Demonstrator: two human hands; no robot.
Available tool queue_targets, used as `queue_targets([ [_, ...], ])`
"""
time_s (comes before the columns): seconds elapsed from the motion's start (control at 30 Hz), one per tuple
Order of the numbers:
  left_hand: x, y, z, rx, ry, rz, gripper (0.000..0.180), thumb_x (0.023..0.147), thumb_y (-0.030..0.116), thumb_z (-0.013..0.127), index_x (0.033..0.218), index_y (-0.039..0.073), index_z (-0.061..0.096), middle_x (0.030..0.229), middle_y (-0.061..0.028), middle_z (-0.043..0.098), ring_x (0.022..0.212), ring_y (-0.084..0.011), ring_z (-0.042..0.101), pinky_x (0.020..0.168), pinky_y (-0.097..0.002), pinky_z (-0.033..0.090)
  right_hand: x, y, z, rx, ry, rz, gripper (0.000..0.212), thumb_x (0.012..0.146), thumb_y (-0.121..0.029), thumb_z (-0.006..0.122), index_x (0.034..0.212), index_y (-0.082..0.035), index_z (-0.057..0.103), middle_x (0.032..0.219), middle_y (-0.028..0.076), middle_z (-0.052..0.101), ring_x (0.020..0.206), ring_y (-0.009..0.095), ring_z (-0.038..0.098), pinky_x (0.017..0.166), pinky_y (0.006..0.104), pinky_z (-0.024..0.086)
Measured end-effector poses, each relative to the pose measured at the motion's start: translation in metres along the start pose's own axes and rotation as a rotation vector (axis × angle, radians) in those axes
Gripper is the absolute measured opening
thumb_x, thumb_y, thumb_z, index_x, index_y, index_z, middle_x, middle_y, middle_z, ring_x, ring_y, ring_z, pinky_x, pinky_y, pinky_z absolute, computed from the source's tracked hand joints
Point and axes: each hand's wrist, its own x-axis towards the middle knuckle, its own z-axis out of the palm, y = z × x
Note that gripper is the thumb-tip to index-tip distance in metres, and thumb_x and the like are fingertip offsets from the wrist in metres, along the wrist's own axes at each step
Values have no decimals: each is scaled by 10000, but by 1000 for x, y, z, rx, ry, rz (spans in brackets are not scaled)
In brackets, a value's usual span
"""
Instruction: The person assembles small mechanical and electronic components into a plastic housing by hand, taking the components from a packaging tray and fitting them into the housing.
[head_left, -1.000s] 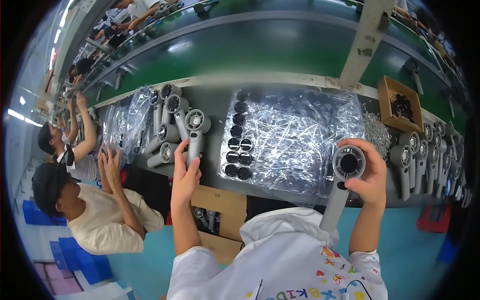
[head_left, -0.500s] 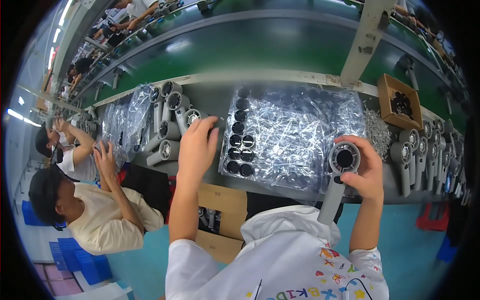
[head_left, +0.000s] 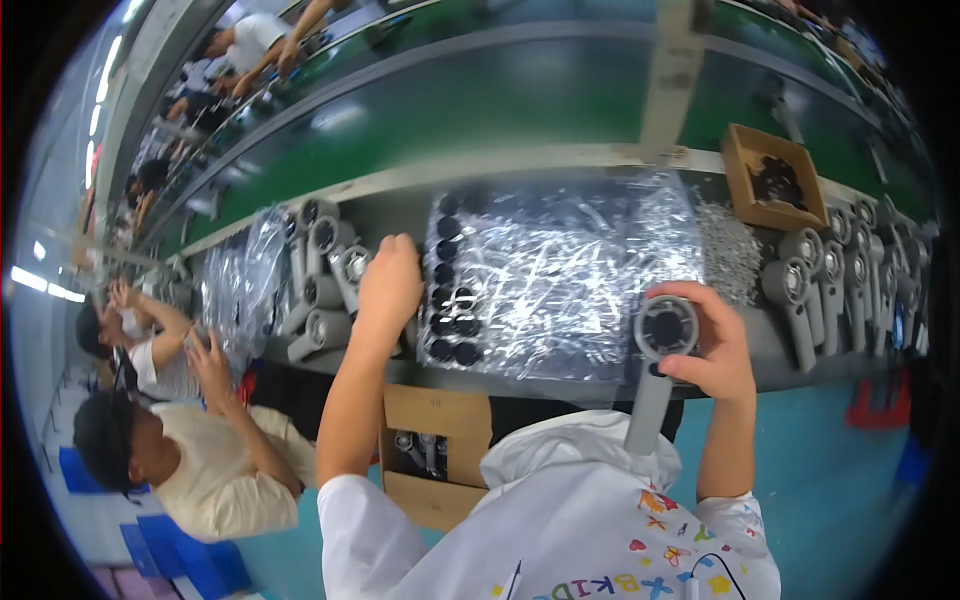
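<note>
A grey handheld fan [head_left: 649, 412] with a round head and a black centre is in my right hand [head_left: 722, 350]. My fingers wrap the head's right side, the thumb lies near the neck, and the handle hangs down toward my shirt. My left hand [head_left: 391, 280] is over the bench beside the left edge of the plastic-covered sheet [head_left: 550, 280], close to several grey fan bodies [head_left: 325, 290]. Its fingers are drawn together and somewhat blurred; anything between them is hidden. Black round caps [head_left: 442, 272] line the sheet's left side.
Small grey pieces [head_left: 728, 250] lie heaped right of the sheet, near a cardboard box [head_left: 778, 185] of dark parts. More fans [head_left: 800, 290] stand at the right. An open carton [head_left: 430, 497] is below the bench. A co-worker [head_left: 215, 470] sits at the left.
My left hand's spread fingers have closed together, and the hand has stayed near the fan bodies. My right hand still holds the fan. The whole view has shifted slightly.
</note>
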Motion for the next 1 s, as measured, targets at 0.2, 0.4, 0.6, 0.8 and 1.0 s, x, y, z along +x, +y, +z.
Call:
queue_targets([
  [0.2, 15, 46, -54, -248, 180, 97, 76, 915, 62, 657, 925, -1, 617, 806, -185, 681, 740, -365, 684, 669, -442, 524, 7, 14, -1, 114, -4, -3, 724, 705, -45, 911, 1353, -13, 590, 1304, 100, 634, 1200, 204, 626, 1017, 361, 516],
  [0.4, 55, 181, -85, -606, -28, 455, 102, 860, 30, 702, 932, 4, 635, 760, -121, 677, 638, -222, 684, 613, -325, 531, 2, 21, -6, -118, 54, -124, 694, 711, -93, 926, 1331, -29, 621, 1254, 96, 658, 1138, 168, 651, 924, 313, 558],
  [0.6, 119, 316, -59, -711, -5, 785, 113, 925, 117, 670, 971, 14, 664, 801, -59, 708, 652, -118, 674, 564, -278, 510, 1, 15, -4, -310, 68, -191, 658, 713, -261, 934, 1274, -55, 658, 1195, 97, 687, 1050, 242, 688, 895, 339, 550],
  [0.8, 145, 349, -43, -900, -189, 733, 323, 991, 201, 650, 1279, 53, 661, 1037, -73, 736, 692, -129, 704, 537, -267, 537, 4, 20, 0, -318, 57, -276, 647, 746, -290, 909, 1301, -85, 647, 1147, 59, 674, 964, 178, 677, 726, 298, 590],
  [1.0, 98, 274, -67, -990, -417, 412, 381, 1000, 244, 652, 1298, 7, 630, 1121, -117, 724, 865, -140, 711, 680, -277, 575, 1, 21, -5, -311, 77, -258, 664, 744, -253, 919, 1320, -85, 635, 1193, 54, 668, 1008, 171, 682, 768, 296, 600],
])
